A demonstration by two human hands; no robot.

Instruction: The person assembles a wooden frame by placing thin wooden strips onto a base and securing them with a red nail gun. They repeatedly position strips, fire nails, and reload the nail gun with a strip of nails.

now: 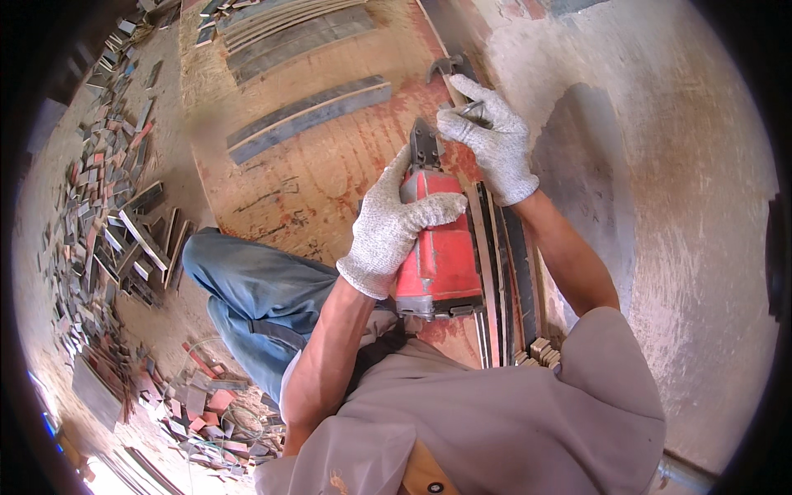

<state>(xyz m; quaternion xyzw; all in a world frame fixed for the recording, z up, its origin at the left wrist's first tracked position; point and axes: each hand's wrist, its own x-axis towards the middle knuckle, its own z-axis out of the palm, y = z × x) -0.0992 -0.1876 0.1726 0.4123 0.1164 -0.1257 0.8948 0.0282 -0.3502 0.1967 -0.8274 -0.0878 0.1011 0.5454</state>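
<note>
My left hand, in a light knitted glove, is closed round a red nail gun. The tool's black metal nose points away from me, and its grip and magazine are hidden. My right hand, gloved the same way, is just beyond and right of the nose. Its fingers pinch a thin dark piece that is too small to name for certain. Close by the right fingertips lies a claw hammer, its handle partly behind the hand.
A stained plywood board spreads before me, carrying a dark-faced wood strip and a stack of strips farther back. Long narrow strips lie along its right side. Wood offcuts litter the floor at left; a worn wall rises at right.
</note>
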